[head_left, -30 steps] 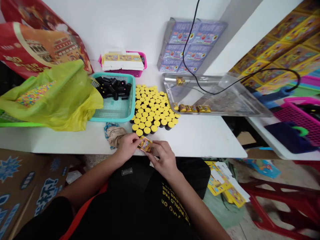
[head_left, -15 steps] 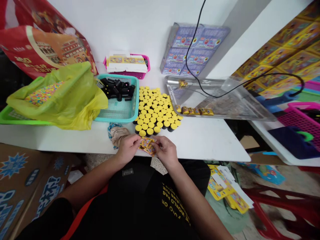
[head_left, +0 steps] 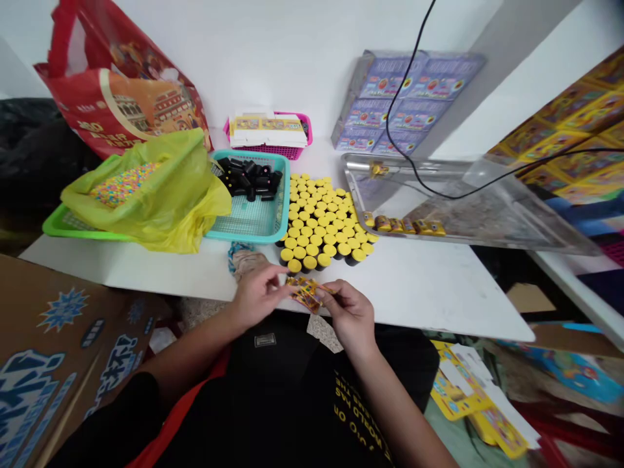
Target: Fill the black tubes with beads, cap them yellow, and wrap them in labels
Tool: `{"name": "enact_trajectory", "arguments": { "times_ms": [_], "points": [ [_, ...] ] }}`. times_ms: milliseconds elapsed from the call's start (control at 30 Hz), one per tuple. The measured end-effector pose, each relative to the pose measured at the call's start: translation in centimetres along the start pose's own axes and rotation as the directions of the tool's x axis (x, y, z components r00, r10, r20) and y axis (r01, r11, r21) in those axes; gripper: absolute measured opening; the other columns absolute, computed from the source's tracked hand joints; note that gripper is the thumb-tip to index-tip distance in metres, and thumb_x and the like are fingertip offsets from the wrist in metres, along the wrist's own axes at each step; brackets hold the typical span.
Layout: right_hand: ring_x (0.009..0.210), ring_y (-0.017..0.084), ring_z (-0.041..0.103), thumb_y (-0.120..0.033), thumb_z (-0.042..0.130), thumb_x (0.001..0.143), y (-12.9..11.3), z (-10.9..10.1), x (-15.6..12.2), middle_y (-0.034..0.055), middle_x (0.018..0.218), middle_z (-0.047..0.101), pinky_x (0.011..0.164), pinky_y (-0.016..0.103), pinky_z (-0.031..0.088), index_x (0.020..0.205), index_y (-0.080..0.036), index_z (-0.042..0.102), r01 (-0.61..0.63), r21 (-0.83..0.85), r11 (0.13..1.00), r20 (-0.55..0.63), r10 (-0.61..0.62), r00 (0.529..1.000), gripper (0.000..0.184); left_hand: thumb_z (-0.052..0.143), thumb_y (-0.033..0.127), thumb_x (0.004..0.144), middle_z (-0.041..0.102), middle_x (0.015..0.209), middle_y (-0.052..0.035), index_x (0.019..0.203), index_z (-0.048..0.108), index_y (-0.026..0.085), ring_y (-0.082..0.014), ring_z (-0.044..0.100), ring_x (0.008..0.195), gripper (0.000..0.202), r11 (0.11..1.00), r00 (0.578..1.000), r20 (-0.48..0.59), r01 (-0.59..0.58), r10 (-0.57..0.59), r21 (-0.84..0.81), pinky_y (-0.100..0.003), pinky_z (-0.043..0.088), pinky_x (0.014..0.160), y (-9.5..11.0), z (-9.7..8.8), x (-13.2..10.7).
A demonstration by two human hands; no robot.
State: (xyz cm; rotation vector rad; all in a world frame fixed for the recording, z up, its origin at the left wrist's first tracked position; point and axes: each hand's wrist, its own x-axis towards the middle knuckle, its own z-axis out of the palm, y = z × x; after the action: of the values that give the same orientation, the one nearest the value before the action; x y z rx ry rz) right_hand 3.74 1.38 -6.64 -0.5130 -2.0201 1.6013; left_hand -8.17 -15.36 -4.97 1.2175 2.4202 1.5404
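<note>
Printed foil packet [head_left: 307,294] is pinched between the fingertips of the left hand [head_left: 256,297] and right hand [head_left: 351,316], just over the table edge [head_left: 429,327]. A loose pinch could drop it — or a stray knuckle could topple the yellow-capped tubes [head_left: 322,221].

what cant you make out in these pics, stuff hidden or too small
Printed packet: head view, the left hand and right hand cover parts of it, and its print is too small to read.
Yellow-capped black tubes: head view, the caps hide what is inside.
Cloth: head view, the left hand hides part of it.
Purple boxes: head view, their small print is unreadable.
</note>
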Motion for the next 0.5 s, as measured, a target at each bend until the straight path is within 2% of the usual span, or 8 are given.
{"name": "enact_trajectory", "arguments": {
  "times_ms": [100, 167, 233, 300, 400, 433, 500],
  "points": [
    [0.056, 0.014, 0.055, -0.041, 0.078, 0.071, 0.4, 0.0, 0.1, -0.0003, 0.062, 0.064, 0.055, 0.028, 0.047, 0.069, -0.020, 0.068, -0.095, 0.105, 0.990, -0.082, 0.104, 0.991, 0.024, 0.069, 0.030, 0.084, 0.073, 0.099, -0.0087, 0.111, 0.069, 0.020, -0.0224, 0.066, 0.085, 0.029, 0.929, 0.992, -0.115, 0.085, -0.046, 0.361, -0.031, 0.051, 0.074, -3.6, -2.0, -0.4],
    [0.053, 0.013, 0.052, -0.041, 0.080, 0.068, 0.4, -0.1, 0.2, -0.0011, 0.058, 0.063, 0.052, 0.028, 0.046, 0.067, -0.020, 0.068, -0.130, 0.157, 0.979, -0.096, 0.146, 0.985, 0.025, 0.064, 0.023, 0.085, 0.074, 0.106, -0.0085, 0.112, 0.070, 0.022, -0.0248, 0.068, 0.096, 0.028, 0.886, 0.995, -0.088, 0.082, -0.047, 0.456, -0.033, 0.052, 0.080, -6.0, -2.9, -0.5],
    [0.051, 0.013, 0.051, -0.042, 0.081, 0.066, 0.2, -0.1, 0.3, -0.0017, 0.056, 0.061, 0.051, 0.028, 0.046, 0.065, -0.020, 0.067, -0.150, 0.193, 0.970, -0.100, 0.172, 0.980, 0.026, 0.060, 0.020, 0.086, 0.075, 0.104, -0.0072, 0.108, 0.072, 0.024, -0.0250, 0.069, 0.097, 0.026, 0.879, 0.999, -0.044, 0.028, -0.009, 0.476, -0.034, 0.052, 0.083, -7.3, -3.5, -0.4],
    [0.051, 0.013, 0.051, -0.043, 0.081, 0.065, -0.1, 0.0, 0.3, -0.0019, 0.055, 0.061, 0.051, 0.028, 0.046, 0.065, -0.020, 0.067, -0.167, 0.221, 0.961, -0.101, 0.193, 0.976, 0.027, 0.058, 0.022, 0.089, 0.074, 0.103, -0.0085, 0.107, 0.072, 0.023, -0.0257, 0.068, 0.096, 0.024, 0.872, 0.999, -0.046, 0.002, 0.024, 0.489, -0.035, 0.051, 0.083, -7.0, -3.6, -0.3],
    [0.054, 0.014, 0.054, -0.043, 0.081, 0.065, -0.3, 0.3, 0.0, -0.0007, 0.060, 0.064, 0.054, 0.028, 0.047, 0.066, -0.020, 0.066, -0.188, 0.242, 0.952, -0.053, 0.206, 0.977, 0.027, 0.057, 0.036, 0.093, 0.070, 0.102, -0.0130, 0.114, 0.070, 0.019, -0.0276, 0.065, 0.094, 0.031, 0.857, 0.992, -0.099, -0.014, 0.076, 0.515, -0.036, 0.049, 0.079, -4.1, -3.0, -0.3],
    [0.055, 0.014, 0.056, -0.042, 0.081, 0.066, -0.4, 0.4, -0.2, -0.0002, 0.062, 0.066, 0.055, 0.028, 0.047, 0.067, -0.020, 0.066, -0.188, 0.235, 0.954, -0.021, 0.198, 0.980, 0.027, 0.057, 0.041, 0.093, 0.069, 0.100, -0.0130, 0.116, 0.069, 0.018, -0.0275, 0.064, 0.094, 0.035, 0.865, 0.991, -0.081, -0.054, 0.108, 0.499, -0.036, 0.048, 0.078, -2.9, -2.6, -0.2],
    [0.058, 0.015, 0.057, -0.042, 0.079, 0.069, -0.5, 0.7, -0.4, 0.0001, 0.065, 0.067, 0.058, 0.029, 0.047, 0.069, -0.020, 0.067, -0.164, 0.204, 0.965, 0.054, 0.156, 0.986, 0.025, 0.060, 0.045, 0.091, 0.067, 0.092, -0.0097, 0.111, 0.070, 0.019, -0.0241, 0.062, 0.089, 0.034, 0.908, 0.986, 0.034, -0.166, 0.166, 0.383, -0.034, 0.047, 0.076, -0.7, -1.5, -0.1]
  ]
}}
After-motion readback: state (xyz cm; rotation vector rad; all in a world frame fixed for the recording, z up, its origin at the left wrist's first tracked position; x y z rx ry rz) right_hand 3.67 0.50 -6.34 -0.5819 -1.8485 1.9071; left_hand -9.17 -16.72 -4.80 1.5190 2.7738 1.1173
